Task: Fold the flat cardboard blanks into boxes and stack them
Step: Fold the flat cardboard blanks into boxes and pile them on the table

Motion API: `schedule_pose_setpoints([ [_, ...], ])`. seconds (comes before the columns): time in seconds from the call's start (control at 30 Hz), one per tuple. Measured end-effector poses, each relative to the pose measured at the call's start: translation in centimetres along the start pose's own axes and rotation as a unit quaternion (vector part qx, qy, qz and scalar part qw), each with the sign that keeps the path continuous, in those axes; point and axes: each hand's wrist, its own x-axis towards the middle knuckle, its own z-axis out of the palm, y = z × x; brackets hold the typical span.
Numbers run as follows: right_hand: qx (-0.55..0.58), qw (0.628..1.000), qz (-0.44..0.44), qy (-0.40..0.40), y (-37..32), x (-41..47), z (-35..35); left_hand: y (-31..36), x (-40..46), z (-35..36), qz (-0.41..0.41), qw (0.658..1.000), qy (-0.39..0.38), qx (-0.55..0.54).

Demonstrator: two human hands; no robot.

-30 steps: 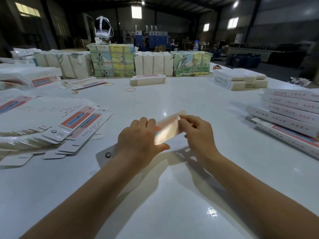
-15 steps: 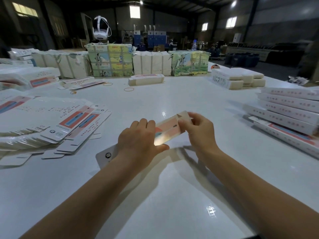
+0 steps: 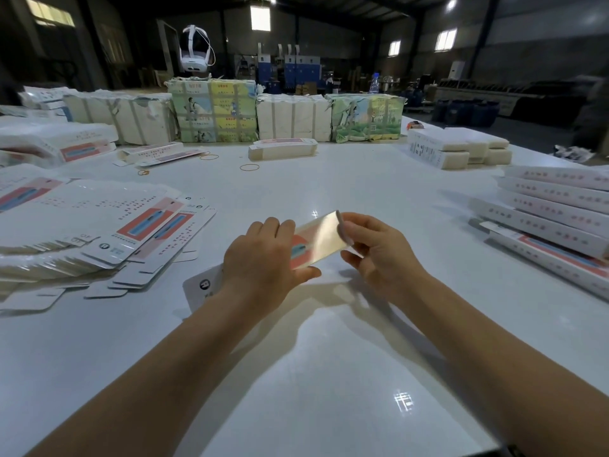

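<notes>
A long white cardboard blank (image 3: 318, 242) with a red and blue print lies slanted between my hands, just above the white table (image 3: 329, 374). My left hand (image 3: 263, 262) grips its middle, fingers over the top and thumb under the near edge. My right hand (image 3: 379, 252) pinches the small end flap (image 3: 342, 230) at the far right end, which stands bent up. The blank's near left end (image 3: 204, 286) sticks out under my left wrist. A fanned pile of flat blanks (image 3: 99, 232) lies at the left. Folded boxes (image 3: 553, 206) are stacked at the right.
Wrapped bundles (image 3: 214, 110) line the far edge of the table. A single folded box (image 3: 283, 150) and a few rubber bands (image 3: 249, 167) lie in front of them. Another small stack of white boxes (image 3: 458, 150) sits at the far right.
My right hand has bent the end flap up from the blank's far end. The blank has tilted a little and its glossy face catches more light. My left hand has kept its grip.
</notes>
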Motion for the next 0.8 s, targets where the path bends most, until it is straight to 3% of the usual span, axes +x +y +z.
schedule_pose_setpoints([
  [0.23,-0.087,0.993,-0.077,0.03,-0.2,-0.4,0.2,-0.3,-0.1,0.0,0.042,0.998,0.048,-0.028],
  [0.6,-0.027,0.999,-0.013,0.013,-0.8,-0.4,-0.4,-1.4,0.0,-0.3,0.084,0.995,0.046,-0.025],
  [0.7,-0.089,0.994,-0.061,0.024,-0.9,-0.7,-0.4,-1.8,0.0,-0.4,0.097,0.994,0.039,-0.014],
  [0.8,-0.169,0.971,-0.163,0.049,-0.6,-1.1,-0.2,-1.8,0.1,-0.5,0.101,0.994,0.037,-0.002],
])
